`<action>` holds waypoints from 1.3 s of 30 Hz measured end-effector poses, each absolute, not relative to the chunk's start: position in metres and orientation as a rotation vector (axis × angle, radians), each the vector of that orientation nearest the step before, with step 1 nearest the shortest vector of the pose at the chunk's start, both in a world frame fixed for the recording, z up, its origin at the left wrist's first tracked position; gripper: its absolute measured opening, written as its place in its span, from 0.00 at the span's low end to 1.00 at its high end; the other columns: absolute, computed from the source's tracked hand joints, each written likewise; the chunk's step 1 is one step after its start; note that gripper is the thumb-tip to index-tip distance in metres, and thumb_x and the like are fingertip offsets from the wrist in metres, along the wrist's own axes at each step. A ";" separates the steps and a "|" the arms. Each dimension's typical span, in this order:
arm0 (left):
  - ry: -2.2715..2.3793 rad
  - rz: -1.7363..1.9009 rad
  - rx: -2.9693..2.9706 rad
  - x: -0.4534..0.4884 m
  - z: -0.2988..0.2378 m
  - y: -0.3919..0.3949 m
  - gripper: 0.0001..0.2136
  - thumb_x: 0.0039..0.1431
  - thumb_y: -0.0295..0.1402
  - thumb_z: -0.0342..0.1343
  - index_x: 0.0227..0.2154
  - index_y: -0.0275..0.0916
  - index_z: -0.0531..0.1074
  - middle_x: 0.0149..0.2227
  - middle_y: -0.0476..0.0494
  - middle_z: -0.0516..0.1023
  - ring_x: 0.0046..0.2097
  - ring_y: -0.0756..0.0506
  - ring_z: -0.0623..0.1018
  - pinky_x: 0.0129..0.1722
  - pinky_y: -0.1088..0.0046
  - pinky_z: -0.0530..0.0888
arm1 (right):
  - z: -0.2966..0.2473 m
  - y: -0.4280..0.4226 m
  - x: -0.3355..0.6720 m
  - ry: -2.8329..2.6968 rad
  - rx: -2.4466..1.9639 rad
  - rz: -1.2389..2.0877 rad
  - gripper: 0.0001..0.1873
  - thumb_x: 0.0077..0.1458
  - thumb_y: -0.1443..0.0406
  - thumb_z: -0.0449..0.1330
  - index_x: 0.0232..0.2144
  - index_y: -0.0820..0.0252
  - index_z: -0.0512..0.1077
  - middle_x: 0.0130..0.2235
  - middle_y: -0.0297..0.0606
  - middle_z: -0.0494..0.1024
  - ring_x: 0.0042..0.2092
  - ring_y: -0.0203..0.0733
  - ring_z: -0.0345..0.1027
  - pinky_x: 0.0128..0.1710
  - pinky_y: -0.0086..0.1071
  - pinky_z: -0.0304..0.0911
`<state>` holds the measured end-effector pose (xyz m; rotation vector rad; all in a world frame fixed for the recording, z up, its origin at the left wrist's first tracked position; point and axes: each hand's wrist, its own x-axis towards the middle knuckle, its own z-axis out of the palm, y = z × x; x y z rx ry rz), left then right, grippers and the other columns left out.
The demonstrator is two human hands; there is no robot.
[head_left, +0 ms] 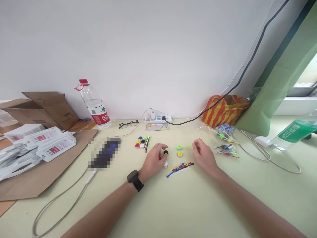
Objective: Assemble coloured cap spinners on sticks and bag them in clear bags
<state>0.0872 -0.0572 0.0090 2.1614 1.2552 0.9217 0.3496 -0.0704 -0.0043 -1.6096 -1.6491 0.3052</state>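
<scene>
My left hand [155,160], with a ring and a black watch, curls over several small round pieces. Its thumb and fingers close around a black disc [166,152]. Partly under the hand are a red disc [159,158] and a white disc [165,164]. My right hand [203,156] pinches the right end of a thin green stick [186,146]. That stick's other end meets a green disc [178,148]; whether they are joined I cannot tell. Just below lies a yellow disc [179,154]. Between my hands, nearer me, is a loose pile of coloured plastic sticks [180,168].
Further left sit more coloured discs [142,141] and sticks [147,144]. Behind are glasses [128,124] and a power strip [158,118]. A water bottle [95,105], a blurred phone [105,153], plastic bags of parts [226,142] and a striped bag [218,110] stand around.
</scene>
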 end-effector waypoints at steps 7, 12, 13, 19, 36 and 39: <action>1.387 0.858 2.201 0.088 0.021 -0.065 0.10 0.53 0.27 0.53 0.37 0.43 0.74 0.29 0.51 0.68 0.30 0.46 0.70 0.31 0.69 0.65 | -0.008 -0.067 0.354 -1.759 -1.615 0.379 0.11 0.65 0.56 0.51 0.32 0.53 0.65 0.27 0.32 0.75 0.28 0.43 0.68 0.29 0.34 0.57; 1.311 0.768 2.303 0.089 0.025 -0.069 0.15 0.45 0.24 0.54 0.36 0.43 0.76 0.30 0.50 0.73 0.33 0.45 0.73 0.33 0.68 0.67 | -0.005 -0.070 0.349 -1.829 -1.488 0.470 0.08 0.64 0.58 0.53 0.38 0.54 0.68 0.29 0.34 0.74 0.30 0.42 0.67 0.30 0.34 0.62; 1.294 0.776 2.308 0.089 0.024 -0.069 0.14 0.46 0.25 0.55 0.37 0.44 0.76 0.31 0.49 0.74 0.34 0.44 0.74 0.34 0.67 0.68 | -0.003 -0.072 0.347 -1.867 -1.423 0.490 0.08 0.64 0.59 0.53 0.38 0.54 0.69 0.32 0.36 0.75 0.32 0.43 0.69 0.33 0.35 0.64; 1.143 0.869 2.318 0.090 0.018 -0.065 0.11 0.51 0.24 0.57 0.37 0.43 0.75 0.38 0.46 0.78 0.39 0.43 0.74 0.39 0.67 0.72 | 0.018 -0.093 0.331 -2.239 -1.091 0.560 0.04 0.60 0.62 0.62 0.38 0.55 0.73 0.40 0.40 0.77 0.46 0.48 0.69 0.44 0.39 0.66; 0.989 0.925 2.256 0.088 0.010 -0.059 0.21 0.47 0.14 0.50 0.39 0.43 0.77 0.54 0.42 0.77 0.58 0.40 0.74 0.59 0.57 0.71 | 0.011 -0.087 0.330 -1.980 -1.168 0.989 0.12 0.63 0.58 0.59 0.35 0.59 0.76 0.31 0.34 0.75 0.30 0.38 0.64 0.29 0.30 0.59; 1.050 0.932 2.260 0.088 0.008 -0.057 0.19 0.51 0.16 0.53 0.40 0.43 0.79 0.53 0.43 0.77 0.58 0.40 0.74 0.60 0.57 0.71 | 0.011 -0.080 0.337 -1.915 -1.211 0.760 0.11 0.63 0.58 0.58 0.35 0.58 0.76 0.33 0.36 0.78 0.33 0.40 0.67 0.32 0.33 0.61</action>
